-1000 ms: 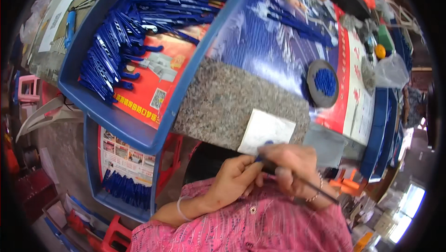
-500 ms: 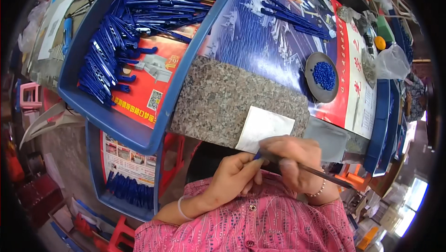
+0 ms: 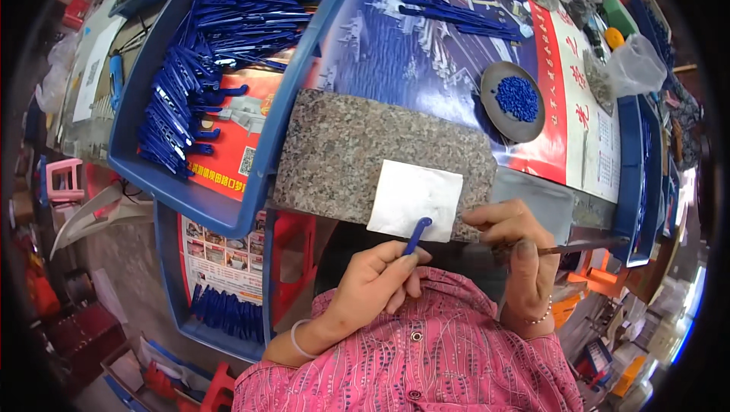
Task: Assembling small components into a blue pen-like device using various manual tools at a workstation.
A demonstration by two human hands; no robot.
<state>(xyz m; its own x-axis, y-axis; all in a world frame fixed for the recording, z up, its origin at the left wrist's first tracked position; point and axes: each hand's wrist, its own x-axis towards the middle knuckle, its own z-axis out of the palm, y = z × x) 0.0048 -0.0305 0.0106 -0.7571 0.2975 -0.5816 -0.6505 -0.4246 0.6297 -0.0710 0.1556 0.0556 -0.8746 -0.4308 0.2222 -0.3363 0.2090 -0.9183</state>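
My left hand (image 3: 378, 284) pinches a short blue plastic pen part (image 3: 416, 235), its tip up against the lower edge of a white paper square (image 3: 414, 199). The square lies on a speckled granite slab (image 3: 357, 153). My right hand (image 3: 517, 248) is closed on a thin dark metal rod (image 3: 585, 245) that points right. The two hands are a little apart, just below the slab's near edge.
A blue tray (image 3: 228, 207) at the left holds several blue pen parts (image 3: 205, 70). A dark round dish (image 3: 511, 100) holds small blue pieces. More blue pens (image 3: 456, 13) lie on a printed poster. A lower blue bin (image 3: 220, 309) holds more pieces.
The hands were together with rod and blue part joined; now they have separated. My right hand drew the rod to the right, and my left hand lifted the blue part toward the white square.
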